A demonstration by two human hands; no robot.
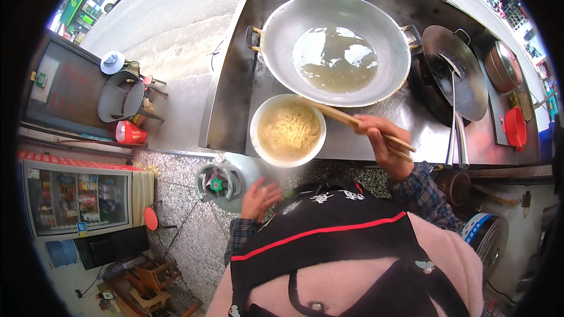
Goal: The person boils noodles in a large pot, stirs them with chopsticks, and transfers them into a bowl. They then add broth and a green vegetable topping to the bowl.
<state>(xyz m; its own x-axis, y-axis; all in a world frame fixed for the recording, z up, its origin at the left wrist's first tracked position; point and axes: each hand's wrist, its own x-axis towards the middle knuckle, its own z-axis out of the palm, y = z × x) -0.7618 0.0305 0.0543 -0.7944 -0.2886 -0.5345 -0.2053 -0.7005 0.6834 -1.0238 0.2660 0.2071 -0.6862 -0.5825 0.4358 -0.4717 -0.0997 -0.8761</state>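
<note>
A white bowl [254, 141] of noodles [291, 128] in broth stands at the front edge of the steel stove counter [352, 138]. My right hand [385, 143] grips a pair of wooden chopsticks [332, 113], whose far ends reach the bowl's upper rim. Behind the bowl sits a large two-handled metal wok [277, 57] holding steaming, cloudy liquid [337, 68]. My left hand [261, 198] hangs below the counter's edge, fingers apart and holding nothing, beside a grey gas cylinder [246, 185] with a green valve knob.
On the counter's right are a dark wok [471, 92] with a long-handled ladle or spatula [453, 110], a lidded pot [502, 68] and a red plastic scoop [515, 128]. A display fridge [83, 200], a grey chair [115, 99] and a red-topped stool [151, 218] stand to the left.
</note>
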